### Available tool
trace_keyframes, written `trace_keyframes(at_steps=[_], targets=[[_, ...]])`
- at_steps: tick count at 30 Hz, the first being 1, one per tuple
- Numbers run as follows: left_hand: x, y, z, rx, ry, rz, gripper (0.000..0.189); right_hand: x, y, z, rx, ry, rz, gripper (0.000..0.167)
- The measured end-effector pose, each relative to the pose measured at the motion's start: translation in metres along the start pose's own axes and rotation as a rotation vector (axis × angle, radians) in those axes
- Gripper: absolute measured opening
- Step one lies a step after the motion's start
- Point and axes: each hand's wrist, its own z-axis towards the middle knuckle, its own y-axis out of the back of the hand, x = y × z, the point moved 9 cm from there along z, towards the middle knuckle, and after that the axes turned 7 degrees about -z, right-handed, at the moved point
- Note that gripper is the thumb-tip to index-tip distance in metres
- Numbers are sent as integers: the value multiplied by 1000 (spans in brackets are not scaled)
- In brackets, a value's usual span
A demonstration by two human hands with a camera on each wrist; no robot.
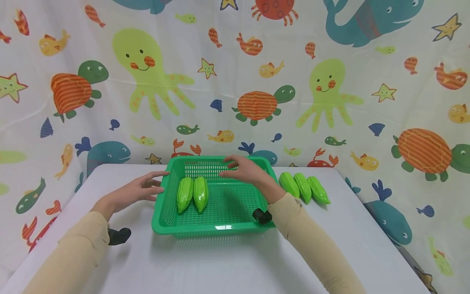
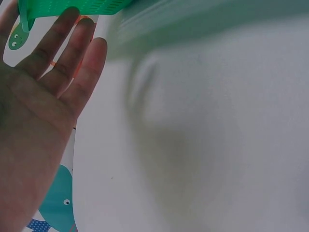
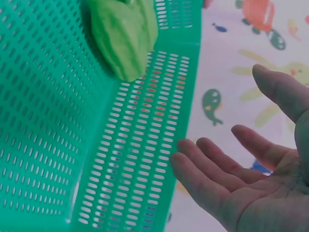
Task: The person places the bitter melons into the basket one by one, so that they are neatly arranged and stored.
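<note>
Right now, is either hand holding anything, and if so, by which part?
Nothing is held: the right hand hovers empty above the green perforated plastic basket; the left hand is at its rim, contact unclear.

wrinkled beige sleeves (image 1: 69, 253), small black wrist pieces (image 1: 119, 236), apparently cameras.

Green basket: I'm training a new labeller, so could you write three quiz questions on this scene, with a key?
1. How many green fruits lie inside the basket?

2. True or false: the right hand is gripping a fruit.

3. Where do the other fruits lie?
a) left of the basket
b) right of the basket
c) in front of the basket

Key: 1. Two. 2. False; its fingers hold nothing. 3. b.
</note>
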Motion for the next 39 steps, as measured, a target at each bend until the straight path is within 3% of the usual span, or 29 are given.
trace_keyframes(at_steps=[11, 22, 31, 39], targets=[[-1, 0, 1, 4, -5, -13, 67, -9, 26, -55, -107, 69, 137, 59], [1, 2, 1, 4, -10, -27, 66, -41, 45, -94, -197, 69, 103, 60], [1, 2, 2, 1, -4, -16, 67, -89, 73, -118, -300, -35, 75, 64], [1, 2, 2, 0, -2, -22, 68, -150, 102, -136, -364, -143, 43, 65]])
